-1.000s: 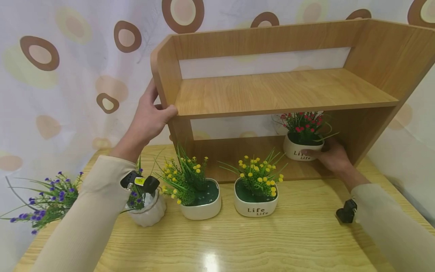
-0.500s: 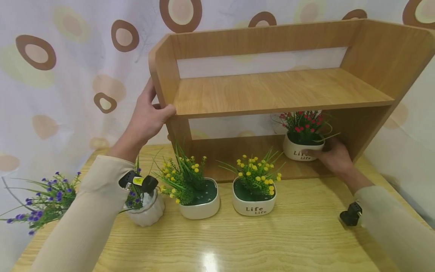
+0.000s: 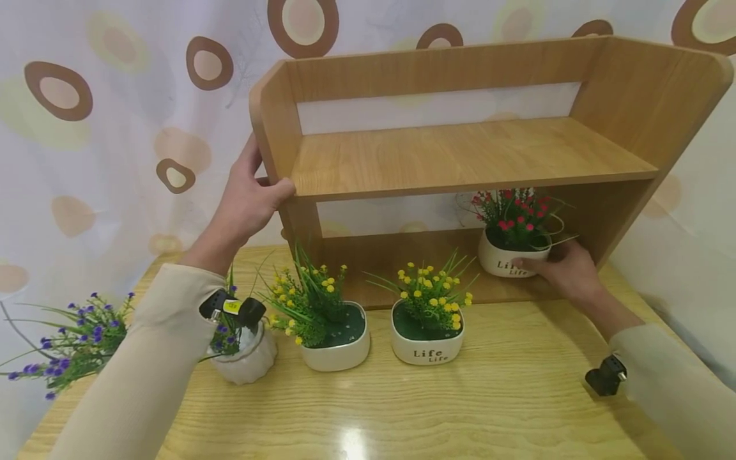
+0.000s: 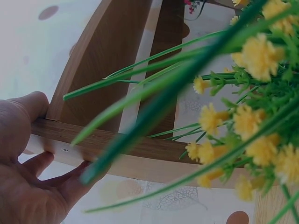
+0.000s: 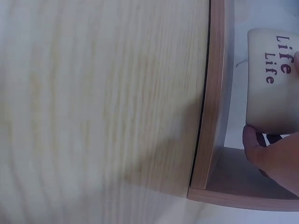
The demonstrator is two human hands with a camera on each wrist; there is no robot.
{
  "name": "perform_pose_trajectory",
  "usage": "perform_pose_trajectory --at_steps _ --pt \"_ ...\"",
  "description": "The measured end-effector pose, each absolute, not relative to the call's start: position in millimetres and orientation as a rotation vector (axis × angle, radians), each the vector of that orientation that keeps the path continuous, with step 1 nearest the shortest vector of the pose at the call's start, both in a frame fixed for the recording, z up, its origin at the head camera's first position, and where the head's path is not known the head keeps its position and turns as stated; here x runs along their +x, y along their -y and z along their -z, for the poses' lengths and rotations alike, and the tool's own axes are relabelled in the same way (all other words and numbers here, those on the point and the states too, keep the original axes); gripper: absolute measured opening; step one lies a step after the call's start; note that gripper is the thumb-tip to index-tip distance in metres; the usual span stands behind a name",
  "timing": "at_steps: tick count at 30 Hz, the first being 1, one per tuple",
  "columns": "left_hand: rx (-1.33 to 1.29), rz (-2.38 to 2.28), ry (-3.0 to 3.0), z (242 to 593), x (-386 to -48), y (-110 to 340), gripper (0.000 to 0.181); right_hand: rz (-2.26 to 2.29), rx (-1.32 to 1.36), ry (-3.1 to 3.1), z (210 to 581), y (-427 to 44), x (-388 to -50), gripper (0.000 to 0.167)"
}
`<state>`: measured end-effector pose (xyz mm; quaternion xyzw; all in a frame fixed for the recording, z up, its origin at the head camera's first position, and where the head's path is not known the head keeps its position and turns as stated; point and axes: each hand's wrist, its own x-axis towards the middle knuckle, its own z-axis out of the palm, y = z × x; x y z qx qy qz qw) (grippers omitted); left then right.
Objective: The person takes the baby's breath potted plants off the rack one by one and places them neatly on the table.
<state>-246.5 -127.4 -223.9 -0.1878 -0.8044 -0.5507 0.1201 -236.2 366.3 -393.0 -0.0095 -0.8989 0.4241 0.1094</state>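
My left hand (image 3: 247,195) grips the edge of the left side panel of a two-tier wooden shelf (image 3: 460,153), thumb in front and fingers behind. The left wrist view shows that same hand (image 4: 37,163) on the panel, partly behind green leaves. In the lower tier, my right hand (image 3: 566,271) holds the right side of a white "Life" pot (image 3: 506,260) with red artificial flowers. In the right wrist view, the fingers curl at one end of this pot (image 5: 271,88). Whether its base touches the shelf board cannot be made out.
Two white pots with yellow flowers stand on the table before the shelf, a left one (image 3: 339,354) and a right one (image 3: 428,348). Further left is a ribbed white pot (image 3: 247,361), partly behind my left forearm, with purple flowers (image 3: 86,332) beyond. A patterned curtain (image 3: 126,128) hangs behind.
The red-flowered pot has shifted slightly forward and to the right relative to the shelf, with my right hand still holding it. My left hand keeps its grip on the panel. The view has drifted slightly.
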Motion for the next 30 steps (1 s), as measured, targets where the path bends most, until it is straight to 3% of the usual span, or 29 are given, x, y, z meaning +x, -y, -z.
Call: perform_pose_trajectory --at_steps 10,18,30 --pt "-0.541 1.603 2.353 224.9 -249.1 125.4 0.078 -1.330 0.040 2.610 391.1 -369.7 -219.5 0.077" --pt "-0.519 1.594 2.367 224.4 -249.1 126.3 0.079 -1.354 0.049 2.665 389.9 -376.3 -207.7 0.098" --pt "-0.525 1.596 2.363 228.3 -252.8 125.7 0.081 -1.318 0.043 2.723 396.1 -373.8 -177.5 0.098"
